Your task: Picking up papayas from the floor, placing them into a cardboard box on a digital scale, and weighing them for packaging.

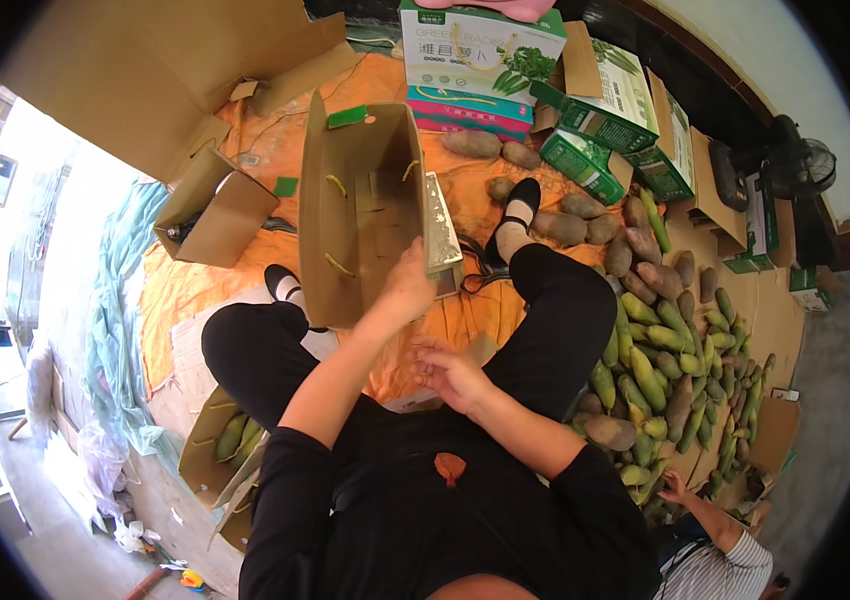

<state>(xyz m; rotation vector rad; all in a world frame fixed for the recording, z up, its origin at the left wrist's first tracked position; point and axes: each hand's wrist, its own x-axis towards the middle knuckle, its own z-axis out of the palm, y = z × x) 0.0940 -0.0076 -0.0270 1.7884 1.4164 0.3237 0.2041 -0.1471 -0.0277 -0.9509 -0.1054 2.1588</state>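
An open cardboard box (370,215) with yellow cord handles stands upright between my feet, its inside bare brown. My left hand (408,287) grips the right wall of this box near its front end; some of its fingertips are hidden. Just below and to the right, my right hand (450,375) hangs above my lap with fingers loosely apart and nothing in it. Against the box's right side leans a pale, speckled flat piece (442,225). A pair of black-handled scissors (485,278) lies by my right foot.
A large heap of green radishes (650,378) and brownish ones (660,278) spreads at my right. Printed cartons (485,60) stand at the back. Smaller boxes sit left, one holding radishes (233,437). Another person's hand (675,487) reaches toward the heap. A fan (803,165) stands far right.
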